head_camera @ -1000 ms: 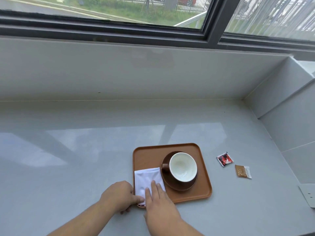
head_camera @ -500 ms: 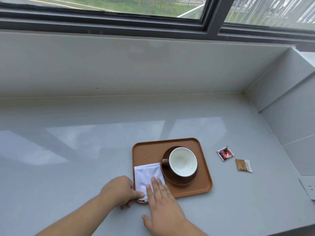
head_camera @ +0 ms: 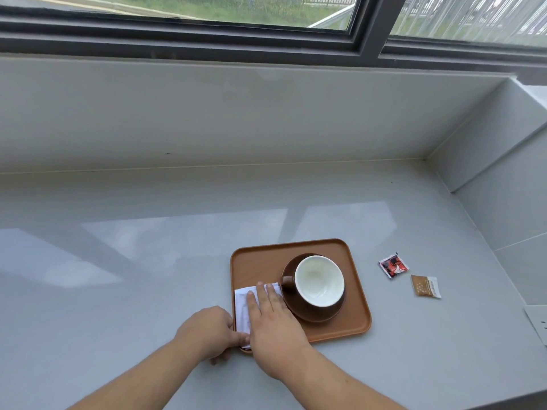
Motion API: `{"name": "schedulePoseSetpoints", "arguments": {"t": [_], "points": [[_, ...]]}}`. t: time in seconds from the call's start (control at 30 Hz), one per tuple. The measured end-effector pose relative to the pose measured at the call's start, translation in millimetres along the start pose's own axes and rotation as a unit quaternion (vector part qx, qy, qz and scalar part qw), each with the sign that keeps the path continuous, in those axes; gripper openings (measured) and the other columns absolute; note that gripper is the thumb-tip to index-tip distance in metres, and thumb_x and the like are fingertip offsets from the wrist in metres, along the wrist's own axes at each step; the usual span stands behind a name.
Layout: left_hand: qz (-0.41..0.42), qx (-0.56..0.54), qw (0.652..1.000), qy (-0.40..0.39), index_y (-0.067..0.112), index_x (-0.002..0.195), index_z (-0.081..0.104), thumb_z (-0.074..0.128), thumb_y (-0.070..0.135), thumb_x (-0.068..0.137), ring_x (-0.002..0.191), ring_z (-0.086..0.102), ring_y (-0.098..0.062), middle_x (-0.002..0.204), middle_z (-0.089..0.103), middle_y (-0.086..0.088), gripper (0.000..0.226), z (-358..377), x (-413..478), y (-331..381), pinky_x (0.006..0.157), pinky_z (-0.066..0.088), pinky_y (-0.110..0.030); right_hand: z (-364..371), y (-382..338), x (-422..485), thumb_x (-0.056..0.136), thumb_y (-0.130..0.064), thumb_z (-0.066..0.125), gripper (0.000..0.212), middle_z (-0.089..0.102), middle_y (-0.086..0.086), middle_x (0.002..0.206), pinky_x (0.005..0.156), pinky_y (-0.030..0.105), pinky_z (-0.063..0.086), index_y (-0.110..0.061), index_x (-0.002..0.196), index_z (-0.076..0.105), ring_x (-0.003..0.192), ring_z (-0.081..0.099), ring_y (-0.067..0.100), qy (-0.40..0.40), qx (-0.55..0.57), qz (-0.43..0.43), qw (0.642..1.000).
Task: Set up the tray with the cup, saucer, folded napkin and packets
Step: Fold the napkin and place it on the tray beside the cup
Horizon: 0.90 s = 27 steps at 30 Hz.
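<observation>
Head | tray (head_camera: pixel 257 261): cup (head_camera: pixel 319 281), saucer (head_camera: pixel 318 315), napkin (head_camera: pixel 242 306) | packets (head_camera: pixel 410 275) outside

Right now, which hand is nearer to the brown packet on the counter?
The right hand. It lies flat on the napkin on the tray, left of the brown packet. The left hand is farther left, at the tray's corner.

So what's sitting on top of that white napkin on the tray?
The right hand lies flat on the folded napkin, covering most of it. The left hand pinches its near corner. Anything beneath the palm is hidden.
</observation>
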<state>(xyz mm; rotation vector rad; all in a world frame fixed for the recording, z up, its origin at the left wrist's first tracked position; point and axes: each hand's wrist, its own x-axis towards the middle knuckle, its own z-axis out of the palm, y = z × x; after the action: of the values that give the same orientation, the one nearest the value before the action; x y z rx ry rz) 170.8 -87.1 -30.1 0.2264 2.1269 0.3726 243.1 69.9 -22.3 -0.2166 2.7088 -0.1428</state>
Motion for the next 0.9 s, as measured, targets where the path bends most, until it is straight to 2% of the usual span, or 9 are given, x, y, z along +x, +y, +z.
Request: {"name": "schedulePoseSetpoints", "arguments": {"t": [0.13, 0.23, 0.37, 0.63, 0.73, 0.9], "points": [[-0.004, 0.012, 1.000, 0.011, 0.022, 0.054, 0.055, 0.068, 0.065, 0.067, 0.038, 0.060, -0.006, 0.063, 0.078, 0.000, 0.047, -1, -2, 2, 0.057, 0.049, -0.026, -4, -3, 6, 0.099, -0.033, 0.054, 0.087, -0.009, 0.025, 0.165, 0.124, 0.050, 0.000, -0.015, 0.160, -0.005, 0.151, -0.009, 0.044, -0.022, 0.029, 0.017, 0.999], [-0.006, 0.007, 1.000, 0.011, 0.022, 0.054, 0.057, 0.065, 0.063, 0.064, 0.037, 0.060, -0.005, 0.057, 0.076, 0.001, 0.043, -2, -4, 3, 0.053, 0.046, -0.024, -9, -8, 12, 0.097, -0.032, 0.057, 0.091, -0.010, 0.024, 0.165, 0.123, 0.054, 0.002, -0.023, 0.160, -0.007, 0.150, -0.009, 0.048, -0.055, 0.011, 0.020, 0.998], [-0.003, 0.002, 1.000, 0.008, 0.022, 0.054, 0.057, 0.066, 0.057, 0.070, 0.037, 0.059, -0.004, 0.043, 0.066, 0.008, 0.039, -3, -6, 3, 0.049, 0.041, -0.022, -8, -12, 19, 0.096, -0.031, 0.056, 0.091, -0.011, 0.026, 0.165, 0.122, 0.057, 0.004, -0.023, 0.160, -0.008, 0.149, -0.008, 0.050, -0.079, -0.012, 0.035, 0.996], [-0.001, -0.002, 1.000, 0.016, 0.022, 0.055, 0.059, 0.067, 0.056, 0.069, 0.039, 0.062, -0.004, 0.045, 0.068, 0.008, 0.038, -2, -5, 3, 0.056, 0.049, -0.024, -4, -13, 18, 0.098, -0.031, 0.051, 0.088, -0.013, 0.026, 0.164, 0.122, 0.057, 0.001, -0.023, 0.160, -0.011, 0.149, -0.010, 0.050, -0.082, -0.022, 0.038, 0.996], [0.002, 0.000, 1.000, 0.018, 0.022, 0.055, 0.059, 0.066, 0.058, 0.069, 0.037, 0.060, -0.003, 0.044, 0.067, 0.009, 0.039, -2, -5, 2, 0.052, 0.044, -0.023, -6, -12, 18, 0.098, -0.031, 0.051, 0.088, -0.013, 0.026, 0.165, 0.122, 0.057, 0.003, -0.023, 0.160, -0.011, 0.149, -0.010, 0.050, -0.083, -0.021, 0.037, 0.996], [0.000, 0.001, 1.000, 0.014, 0.022, 0.055, 0.059, 0.066, 0.058, 0.069, 0.037, 0.060, -0.003, 0.044, 0.068, 0.008, 0.039, -1, -5, 2, 0.053, 0.044, -0.024, -8, -12, 17, 0.099, -0.031, 0.051, 0.087, -0.014, 0.025, 0.165, 0.122, 0.056, 0.002, -0.023, 0.160, -0.011, 0.149, -0.010, 0.050, -0.087, -0.020, 0.035, 0.995]]}}
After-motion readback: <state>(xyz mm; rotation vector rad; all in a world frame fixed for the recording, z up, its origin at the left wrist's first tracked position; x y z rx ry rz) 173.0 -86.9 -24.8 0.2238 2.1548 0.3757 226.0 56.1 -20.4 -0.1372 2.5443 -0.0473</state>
